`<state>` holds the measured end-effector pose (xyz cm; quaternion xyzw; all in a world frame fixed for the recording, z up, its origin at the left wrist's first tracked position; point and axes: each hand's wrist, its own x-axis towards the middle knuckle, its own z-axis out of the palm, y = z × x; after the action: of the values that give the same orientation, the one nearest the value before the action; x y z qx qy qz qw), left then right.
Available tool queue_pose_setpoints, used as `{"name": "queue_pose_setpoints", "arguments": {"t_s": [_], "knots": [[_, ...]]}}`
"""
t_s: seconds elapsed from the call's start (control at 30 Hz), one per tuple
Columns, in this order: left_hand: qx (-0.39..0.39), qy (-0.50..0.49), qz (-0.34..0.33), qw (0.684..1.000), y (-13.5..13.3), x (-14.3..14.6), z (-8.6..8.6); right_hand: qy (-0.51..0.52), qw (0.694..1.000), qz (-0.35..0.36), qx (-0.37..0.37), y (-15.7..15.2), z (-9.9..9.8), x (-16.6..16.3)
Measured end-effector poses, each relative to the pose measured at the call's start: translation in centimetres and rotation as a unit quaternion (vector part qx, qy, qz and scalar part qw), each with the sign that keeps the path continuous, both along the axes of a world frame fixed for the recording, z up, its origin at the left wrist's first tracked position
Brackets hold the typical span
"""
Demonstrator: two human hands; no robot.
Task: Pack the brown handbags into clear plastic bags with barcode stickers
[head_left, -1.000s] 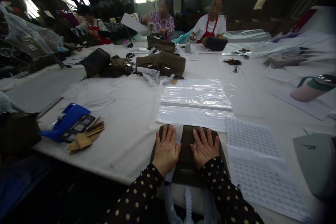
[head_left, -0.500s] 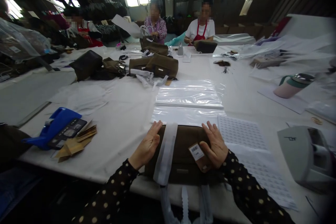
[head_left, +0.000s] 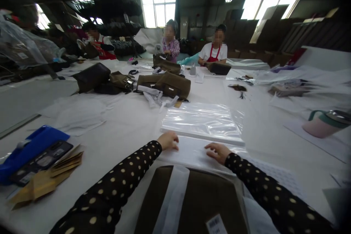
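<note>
Left hand (head_left: 169,141) and right hand (head_left: 218,152) (half open) are over clear plastic (head_left: 189,151)

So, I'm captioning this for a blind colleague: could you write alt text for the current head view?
A person's left hand and right hand, in polka-dot sleeves, are at glossy plastic sheets on a white table, beyond a dark olive bag with a pale strip over it. Farther back are more olive bags and co-workers.
</note>
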<state>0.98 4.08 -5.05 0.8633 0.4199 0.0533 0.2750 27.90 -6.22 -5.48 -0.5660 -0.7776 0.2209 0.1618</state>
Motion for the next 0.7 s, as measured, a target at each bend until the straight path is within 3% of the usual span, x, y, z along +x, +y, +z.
{"name": "queue_pose_setpoints", "arguments": {"t_s": [0.1, 0.17, 0.27, 0.37, 0.5, 0.57, 0.7], "knots": [[-0.023, 0.058, -0.031, 0.998, 2.3, 1.1, -2.2, -0.052, 0.998, 0.025, -0.021, 1.3, -2.5, -0.3], [-0.043, 0.087, -0.047, 0.994, 3.6, 1.3, -2.5, -0.092, 0.994, 0.032, -0.043, 1.2, -3.0, -0.5], [-0.062, 0.108, -0.063, 0.99, 4.8, 1.4, -1.0, -0.132, 0.988, 0.01, -0.084, 1.6, -1.9, -0.1], [-0.037, 0.087, -0.057, 0.994, 3.7, 1.1, 1.9, -0.135, 0.986, -0.013, -0.096, 2.9, 0.1, 0.9], [0.135, 0.038, -0.085, 0.986, -0.4, -0.6, 4.9, -0.137, 0.985, -0.015, -0.099, 3.9, 2.3, 1.9], [0.174, 0.063, -0.1, 0.978, -1.8, -1.5, 5.0, -0.147, 0.984, -0.012, -0.101, 3.9, 2.7, 1.7], [0.115, 0.105, -0.114, 0.981, -1.1, -1.9, 3.6, -0.204, 0.973, -0.007, -0.107, 3.8, 1.8, -0.5]]}}
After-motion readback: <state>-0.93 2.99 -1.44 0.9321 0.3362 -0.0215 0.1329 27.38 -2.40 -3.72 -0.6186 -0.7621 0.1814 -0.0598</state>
